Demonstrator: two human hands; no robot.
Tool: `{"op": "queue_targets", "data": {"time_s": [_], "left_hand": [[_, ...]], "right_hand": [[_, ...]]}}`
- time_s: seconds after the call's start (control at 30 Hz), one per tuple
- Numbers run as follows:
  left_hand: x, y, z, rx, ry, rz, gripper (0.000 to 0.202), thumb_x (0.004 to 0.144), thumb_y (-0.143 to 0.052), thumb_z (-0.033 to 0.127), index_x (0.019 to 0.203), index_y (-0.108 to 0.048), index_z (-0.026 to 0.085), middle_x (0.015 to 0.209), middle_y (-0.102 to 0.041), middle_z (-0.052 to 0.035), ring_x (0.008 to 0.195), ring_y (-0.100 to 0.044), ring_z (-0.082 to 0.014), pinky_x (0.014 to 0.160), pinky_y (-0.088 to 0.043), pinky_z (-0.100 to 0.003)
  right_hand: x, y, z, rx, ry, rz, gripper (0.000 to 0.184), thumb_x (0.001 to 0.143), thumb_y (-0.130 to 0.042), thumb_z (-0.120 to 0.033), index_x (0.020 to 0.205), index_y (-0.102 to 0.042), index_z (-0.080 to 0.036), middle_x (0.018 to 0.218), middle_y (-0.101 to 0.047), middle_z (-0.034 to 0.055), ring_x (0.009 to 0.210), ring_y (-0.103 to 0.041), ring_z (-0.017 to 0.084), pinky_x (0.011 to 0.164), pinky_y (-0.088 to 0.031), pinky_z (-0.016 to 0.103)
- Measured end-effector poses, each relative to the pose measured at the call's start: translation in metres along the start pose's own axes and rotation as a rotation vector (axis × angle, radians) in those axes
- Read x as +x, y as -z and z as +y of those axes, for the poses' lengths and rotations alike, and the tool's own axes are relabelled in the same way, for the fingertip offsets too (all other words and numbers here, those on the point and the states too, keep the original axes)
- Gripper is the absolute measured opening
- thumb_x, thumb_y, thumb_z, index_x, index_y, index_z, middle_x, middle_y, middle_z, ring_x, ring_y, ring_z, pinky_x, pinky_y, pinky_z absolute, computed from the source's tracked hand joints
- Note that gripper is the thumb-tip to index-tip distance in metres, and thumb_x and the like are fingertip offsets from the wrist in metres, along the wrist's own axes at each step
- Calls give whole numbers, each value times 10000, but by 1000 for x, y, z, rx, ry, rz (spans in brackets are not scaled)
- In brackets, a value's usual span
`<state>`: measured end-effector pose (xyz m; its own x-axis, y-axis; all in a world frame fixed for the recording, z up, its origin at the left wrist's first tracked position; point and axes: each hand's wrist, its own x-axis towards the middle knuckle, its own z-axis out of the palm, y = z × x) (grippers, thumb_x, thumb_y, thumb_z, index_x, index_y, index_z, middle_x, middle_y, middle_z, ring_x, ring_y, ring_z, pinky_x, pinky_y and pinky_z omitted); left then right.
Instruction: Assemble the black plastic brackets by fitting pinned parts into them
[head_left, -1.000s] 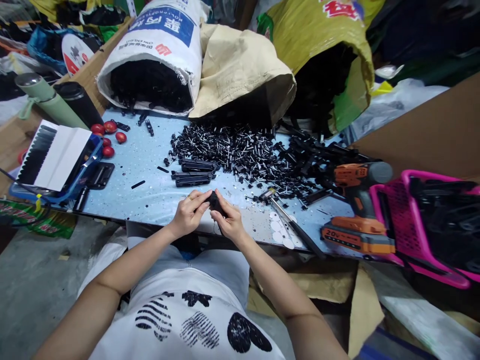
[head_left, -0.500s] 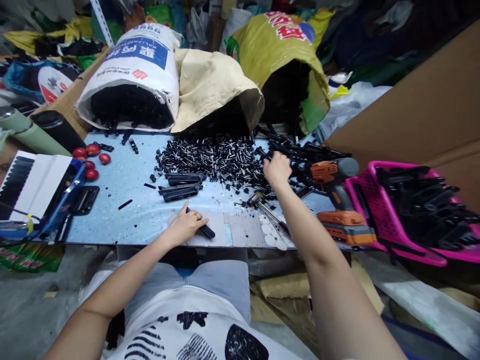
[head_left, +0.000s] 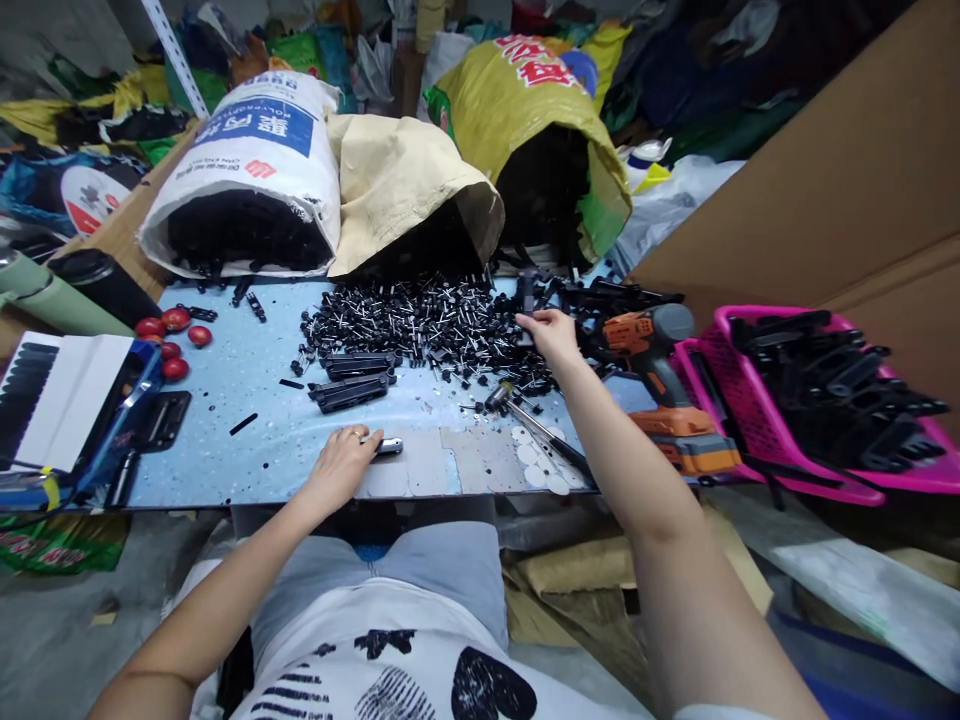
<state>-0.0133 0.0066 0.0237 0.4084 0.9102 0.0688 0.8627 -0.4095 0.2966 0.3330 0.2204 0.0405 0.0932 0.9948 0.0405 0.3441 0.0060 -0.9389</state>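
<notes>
My left hand (head_left: 343, 468) is closed over a narrow black bar (head_left: 388, 447) lying near the table's front edge. Only its rounded, shiny right end shows past my fingers. Further back to the right, my right hand (head_left: 553, 335) pinches a black plastic piece (head_left: 528, 290) that stands up above the heap. Beside that hand spreads a heap of small black pins with silvery shafts (head_left: 405, 320). Several long black plastic parts (head_left: 352, 390) lie side by side between my left hand and the heap. A hammer (head_left: 536, 425) rests just in front of my right forearm.
An orange cordless drill (head_left: 675, 400) stands right of my forearm, beside a pink basket (head_left: 720, 340) of black parts. White (head_left: 240, 170), tan (head_left: 405, 180) and yellow (head_left: 525, 100) sacks open toward me. Red fruits (head_left: 172, 350) and a blue box (head_left: 142, 385) sit left.
My left hand has shifted left and turned the bar, so its shiny end now faces right. My right hand has lifted a black piece from the pile. The view has swung slightly right.
</notes>
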Motion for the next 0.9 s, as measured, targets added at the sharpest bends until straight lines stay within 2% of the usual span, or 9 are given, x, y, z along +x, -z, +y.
{"op": "queue_targets", "data": {"time_s": [0.1,0.2,0.27,0.37,0.47,0.6,0.7,0.8,0.9], "left_hand": [[12,0,17,-563,185,188,423,917,-455,350,1309,-455,188,1194,-546,-146,1078,-555,-253,903,-456,-428],[30,6,37,-1247,382,266,492,898,-441,496,1277,-446,183,1076,-599,-109,810,-642,-170,738,-531,-341],[36,11,42,-1456,494,327,496,828,-545,532,1146,-516,152,889,-623,-57,630,-614,-120,607,-523,-267],[30,15,40,-1378,594,406,449,722,-685,499,940,-574,123,592,-536,29,460,-503,-70,452,-420,-171],[18,13,35,-1262,573,226,436,769,-615,534,889,-585,116,515,-495,35,383,-437,-72,386,-356,-180],[11,8,25,-811,325,206,472,878,-449,523,1147,-548,149,1042,-620,-112,856,-626,-192,765,-509,-337],[15,3,13,-390,79,27,613,867,-443,571,1321,-437,159,1314,-479,-155,1251,-413,-278,1041,-335,-449],[18,-3,5,-198,-43,-246,803,772,-474,715,1336,-431,144,1298,-482,-172,1251,-389,-321,1031,-322,-478],[18,-5,3,-135,-79,-295,917,689,-480,798,1352,-413,169,1292,-480,-160,1221,-408,-329,1018,-319,-479]], "right_hand": [[-71,-49,-23,51,-10,-69,397,724,-665,-485,946,-578,-167,813,-638,45,601,-545,100,561,-486,257],[-149,-94,-45,264,52,-327,399,780,-605,-526,976,-592,-179,915,-652,64,723,-608,144,623,-506,280],[-190,-108,-54,108,167,-405,380,856,-511,-522,901,-626,-162,845,-655,67,736,-607,159,639,-488,284],[-221,-102,-61,-333,537,-434,340,919,-466,-415,822,-654,-148,851,-663,92,783,-596,173,724,-451,308],[-222,-85,-61,-663,787,-290,271,934,-470,-349,1025,-642,-160,1038,-650,117,958,-573,207,888,-378,370],[-201,-68,-47,-893,781,-569,320,960,-410,-390,1115,-580,-167,936,-639,81,842,-574,171,769,-378,300],[-194,-62,-33,-963,752,-802,319,969,-379,-410,1076,-570,-178,906,-612,59,805,-569,152,693,-350,263],[-198,-61,-26,-995,686,-819,333,967,-370,-440,1053,-555,-176,896,-595,49,775,-568,142,627,-315,251],[-203,-63,-25,-1007,666,-828,345,964,-362,-466,1037,-547,-183,878,-597,41,748,-568,137,594,-282,255]]}}
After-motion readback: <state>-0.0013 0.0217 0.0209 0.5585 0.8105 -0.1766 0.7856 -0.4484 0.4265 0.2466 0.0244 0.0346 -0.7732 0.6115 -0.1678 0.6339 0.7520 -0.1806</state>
